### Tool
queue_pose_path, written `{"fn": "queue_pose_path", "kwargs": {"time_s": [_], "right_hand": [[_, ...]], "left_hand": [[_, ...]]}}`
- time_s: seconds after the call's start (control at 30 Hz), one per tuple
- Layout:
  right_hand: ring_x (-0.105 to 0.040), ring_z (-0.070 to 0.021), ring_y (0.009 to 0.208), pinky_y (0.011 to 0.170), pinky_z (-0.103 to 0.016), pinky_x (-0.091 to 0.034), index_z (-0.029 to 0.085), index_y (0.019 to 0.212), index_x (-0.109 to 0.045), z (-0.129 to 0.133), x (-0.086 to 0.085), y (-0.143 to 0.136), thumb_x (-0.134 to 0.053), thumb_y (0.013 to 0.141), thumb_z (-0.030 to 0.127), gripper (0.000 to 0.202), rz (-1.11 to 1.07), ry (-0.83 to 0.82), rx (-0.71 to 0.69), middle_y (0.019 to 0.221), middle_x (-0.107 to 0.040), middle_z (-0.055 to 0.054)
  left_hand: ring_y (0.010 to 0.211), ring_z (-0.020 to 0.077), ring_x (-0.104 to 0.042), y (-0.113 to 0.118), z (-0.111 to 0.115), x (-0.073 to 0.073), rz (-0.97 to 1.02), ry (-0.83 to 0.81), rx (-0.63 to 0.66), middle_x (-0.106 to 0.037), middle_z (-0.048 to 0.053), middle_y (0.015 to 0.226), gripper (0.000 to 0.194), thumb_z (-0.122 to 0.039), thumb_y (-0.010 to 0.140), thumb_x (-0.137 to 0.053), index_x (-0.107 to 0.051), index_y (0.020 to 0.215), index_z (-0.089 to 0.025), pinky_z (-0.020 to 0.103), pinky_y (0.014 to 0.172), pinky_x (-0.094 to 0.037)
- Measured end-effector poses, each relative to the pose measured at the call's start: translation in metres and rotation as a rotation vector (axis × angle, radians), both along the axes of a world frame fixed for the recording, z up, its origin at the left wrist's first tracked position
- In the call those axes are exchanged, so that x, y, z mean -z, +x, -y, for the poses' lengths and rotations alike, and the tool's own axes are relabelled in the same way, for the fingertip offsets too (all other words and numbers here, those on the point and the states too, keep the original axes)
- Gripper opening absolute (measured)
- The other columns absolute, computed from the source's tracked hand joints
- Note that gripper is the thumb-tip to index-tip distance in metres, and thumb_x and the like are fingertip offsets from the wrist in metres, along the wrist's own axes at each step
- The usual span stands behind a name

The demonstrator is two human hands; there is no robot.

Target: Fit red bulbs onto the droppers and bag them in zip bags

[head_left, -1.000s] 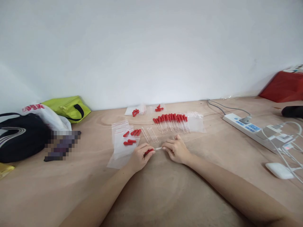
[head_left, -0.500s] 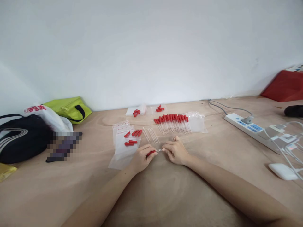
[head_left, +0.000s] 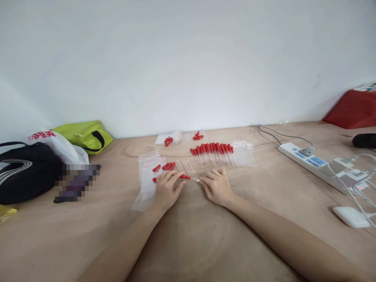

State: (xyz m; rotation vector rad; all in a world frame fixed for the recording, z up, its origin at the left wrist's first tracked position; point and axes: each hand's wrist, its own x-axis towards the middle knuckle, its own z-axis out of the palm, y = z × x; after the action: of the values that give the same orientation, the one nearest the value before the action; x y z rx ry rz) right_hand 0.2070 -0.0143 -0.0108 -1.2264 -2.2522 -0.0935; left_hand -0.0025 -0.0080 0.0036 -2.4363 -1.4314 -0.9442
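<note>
my right hand is closed in a pinch on the glass end of a dropper, which lies nearly level between my two hands, just above the desk. i take it by the glass near its end, probably so the red bulb is left free and points toward my other side. my left hand is loosely parted, thumb away from the fingers, at the bulb's end; i cannot tell whether the fingertips touch the rubber.

that hand hangs over the zip bags, where the loose red bulbs lie and partly hide under my fingers. the pale bags likely make the bulbs easy to spot and mark out their place on my left side. the loose tubes lie side by side just beyond the gap between my hands, within easy reach of either.

farther off, a row of droppers lies with every bulb pointing away from me, an arrangement that seems meant for neat counting. a clear bag lies at its right end. the power strip sits well apart, which leaves my right arm room.
</note>
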Motion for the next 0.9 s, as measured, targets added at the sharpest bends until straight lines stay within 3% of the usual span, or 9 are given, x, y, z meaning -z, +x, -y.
{"fn": "queue_pose_path", "kwargs": {"time_s": [0.1,0.2,0.53,0.9], "right_hand": [[-0.046,-0.0164,0.076,0.066,-0.032,-0.018,0.021,0.086,-0.066,-0.01,-0.001,0.001,-0.042,0.084,0.024,0.024,-0.111,-0.031,0.168,0.075,-0.062,-0.004],[-0.048,-0.0172,0.077,0.066,-0.031,-0.018,0.022,0.086,-0.066,-0.026,-0.004,-0.004,-0.043,0.083,0.026,0.024,-0.157,-0.057,0.315,0.077,-0.063,-0.004],[-0.052,-0.0178,0.08,0.069,-0.032,-0.017,0.019,0.085,-0.06,-0.075,-0.011,-0.054,-0.045,0.077,0.023,0.018,-0.173,-0.159,0.51,0.081,-0.066,-0.006],[-0.055,-0.017,0.071,0.072,-0.035,-0.018,0.021,0.078,-0.061,-0.071,-0.007,-0.054,-0.042,0.079,0.03,0.021,-0.108,-0.218,0.491,0.071,-0.065,-0.004]], "left_hand": [[0.088,0.0243,-0.054,-0.008,-0.005,-0.002,-0.041,-0.013,-0.222,-0.062,0.006,0.09,0.018,-0.031,0.077,-0.056,-0.061,0.09,-0.02,0.035,0.074,-0.039],[0.086,0.0257,-0.054,-0.014,-0.009,-0.001,-0.064,-0.067,-0.34,-0.06,0.007,0.087,0.017,-0.032,0.075,-0.058,-0.061,0.085,-0.019,0.035,0.07,-0.04],[0.085,0.0236,-0.053,-0.017,-0.011,0.011,-0.035,-0.093,-0.239,-0.056,0.006,0.087,0.016,-0.027,0.074,-0.058,-0.06,0.087,-0.017,0.035,0.074,-0.043],[0.084,0.0232,-0.053,-0.018,-0.014,0.014,-0.002,-0.061,-0.172,-0.057,0.007,0.086,0.011,-0.024,0.076,-0.054,-0.059,0.083,-0.018,0.037,0.076,-0.044]]}}
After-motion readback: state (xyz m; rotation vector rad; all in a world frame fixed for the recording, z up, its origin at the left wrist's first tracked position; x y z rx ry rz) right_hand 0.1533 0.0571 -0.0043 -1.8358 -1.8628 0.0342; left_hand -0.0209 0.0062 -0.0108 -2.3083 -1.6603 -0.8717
